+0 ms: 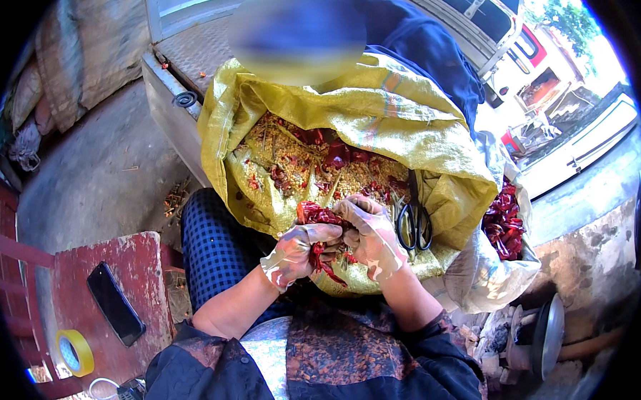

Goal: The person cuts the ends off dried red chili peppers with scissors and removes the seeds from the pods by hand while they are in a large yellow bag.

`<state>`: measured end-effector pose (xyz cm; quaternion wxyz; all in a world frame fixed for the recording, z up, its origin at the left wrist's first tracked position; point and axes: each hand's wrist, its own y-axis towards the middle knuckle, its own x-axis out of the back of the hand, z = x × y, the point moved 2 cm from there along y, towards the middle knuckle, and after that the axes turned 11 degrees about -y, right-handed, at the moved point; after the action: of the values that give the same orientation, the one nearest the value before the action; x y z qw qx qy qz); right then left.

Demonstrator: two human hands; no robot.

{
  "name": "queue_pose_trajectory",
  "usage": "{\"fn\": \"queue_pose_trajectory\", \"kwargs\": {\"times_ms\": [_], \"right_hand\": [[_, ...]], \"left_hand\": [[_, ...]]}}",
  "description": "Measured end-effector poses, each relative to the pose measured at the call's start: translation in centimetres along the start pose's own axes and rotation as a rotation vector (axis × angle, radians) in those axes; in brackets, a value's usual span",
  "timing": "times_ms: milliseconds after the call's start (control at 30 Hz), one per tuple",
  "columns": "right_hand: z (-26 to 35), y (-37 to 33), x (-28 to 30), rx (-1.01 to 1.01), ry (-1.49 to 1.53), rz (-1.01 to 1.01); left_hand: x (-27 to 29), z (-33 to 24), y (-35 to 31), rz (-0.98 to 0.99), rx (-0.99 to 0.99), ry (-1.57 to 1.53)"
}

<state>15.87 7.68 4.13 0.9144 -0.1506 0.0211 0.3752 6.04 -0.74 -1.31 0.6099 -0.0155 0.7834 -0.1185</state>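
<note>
Dried red chili peppers (pixel 320 214) are bunched between my two hands, above the near edge of a yellow woven sack (pixel 401 146). My left hand (pixel 297 252), in a thin patterned glove, is closed round some of them, and red pieces hang below its fingers. Close against it, my gloved right hand (pixel 371 234) pinches at the same bunch; its fingertips partly hide what they grip. Yellow seeds (pixel 290 152), stalks and red chili pieces lie in the open sack. Scissors with black handles (pixel 414 227) rest at its right side, near my right hand.
A white sack (pixel 489 279) of red chilies (pixel 504 222) stands at the right. A worn red chair seat (pixel 108 305) at the left bears a phone (pixel 116 304) and a yellow tape roll (pixel 75 352). Dark blue cloth (pixel 421 33) lies behind the yellow sack, beside a blurred patch.
</note>
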Motion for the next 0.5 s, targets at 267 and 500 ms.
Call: {"fn": "queue_pose_trajectory", "kwargs": {"times_ms": [267, 500], "right_hand": [[0.3, 0.0, -0.7, -0.09, 0.192, -0.022], [2.4, -0.4, 0.1, 0.729, -0.672, 0.079]], "left_hand": [[-0.1, -0.7, -0.1, 0.061, -0.035, 0.017], [0.5, 0.3, 0.3, 0.334, 0.201, -0.294]]}}
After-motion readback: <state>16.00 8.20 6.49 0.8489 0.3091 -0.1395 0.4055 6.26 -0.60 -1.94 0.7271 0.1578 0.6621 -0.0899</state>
